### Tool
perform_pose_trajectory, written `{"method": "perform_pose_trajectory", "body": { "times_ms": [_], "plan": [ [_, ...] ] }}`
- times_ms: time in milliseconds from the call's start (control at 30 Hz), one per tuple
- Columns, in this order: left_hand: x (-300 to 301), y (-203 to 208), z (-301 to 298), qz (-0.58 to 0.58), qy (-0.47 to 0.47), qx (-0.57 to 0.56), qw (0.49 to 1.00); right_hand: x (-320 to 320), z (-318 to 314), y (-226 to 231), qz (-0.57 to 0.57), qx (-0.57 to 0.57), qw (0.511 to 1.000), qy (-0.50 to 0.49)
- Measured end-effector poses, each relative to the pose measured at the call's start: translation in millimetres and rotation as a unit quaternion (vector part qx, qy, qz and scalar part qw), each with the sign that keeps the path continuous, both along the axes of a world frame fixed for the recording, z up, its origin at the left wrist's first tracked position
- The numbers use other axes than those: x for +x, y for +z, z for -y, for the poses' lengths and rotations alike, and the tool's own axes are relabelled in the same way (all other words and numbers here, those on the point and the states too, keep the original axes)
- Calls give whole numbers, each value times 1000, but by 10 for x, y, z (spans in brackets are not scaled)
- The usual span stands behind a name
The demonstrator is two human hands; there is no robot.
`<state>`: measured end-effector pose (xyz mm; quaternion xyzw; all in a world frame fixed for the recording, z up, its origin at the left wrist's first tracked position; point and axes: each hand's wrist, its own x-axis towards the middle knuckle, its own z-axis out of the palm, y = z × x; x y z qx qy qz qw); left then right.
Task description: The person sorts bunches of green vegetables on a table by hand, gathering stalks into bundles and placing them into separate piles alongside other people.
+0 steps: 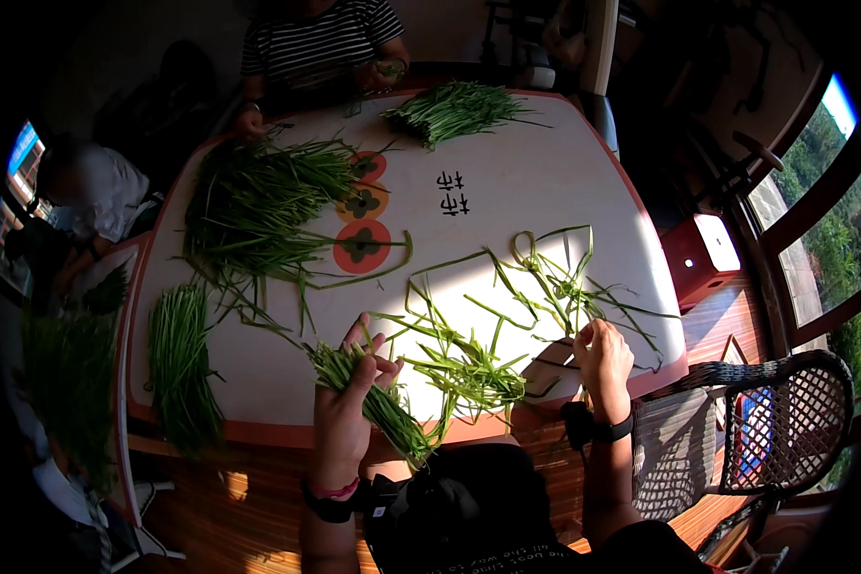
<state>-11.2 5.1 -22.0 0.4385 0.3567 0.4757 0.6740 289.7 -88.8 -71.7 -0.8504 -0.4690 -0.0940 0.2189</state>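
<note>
My left hand is closed around a bunch of garlic chives at the table's near edge, with the stalks slanting between thumb and fingers. Its index finger points up. Off to the right, my right hand is pinched together beside a loose heap of yellowed chive leaves; what sits between its fingertips is too small to make out. Between both hands lies another tangle of pale, trimmed leaves. A large pile of green chives covers the table's left half, and a neater bundle rests along the left edge.
The white table has an orange border and printed fruit. Across it, a person in a striped shirt handles chives near a far bundle. Another person sits left. A wicker chair and red box stand right.
</note>
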Motion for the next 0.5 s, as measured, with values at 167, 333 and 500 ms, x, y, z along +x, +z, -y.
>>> {"method": "perform_pose_trajectory", "body": {
  "times_ms": [167, 333, 500],
  "plan": [
    [68, 118, 21, -47, -1, 56, 997, -347, -4, 265, -115, 61, 990, 62],
    [136, 100, 81, -75, -10, 85, 994, -815, -65, 419, -337, 136, 907, 212],
    [252, 122, 147, -53, -40, 51, 996, -1173, -114, 598, -331, 96, 895, 283]
  ]
}}
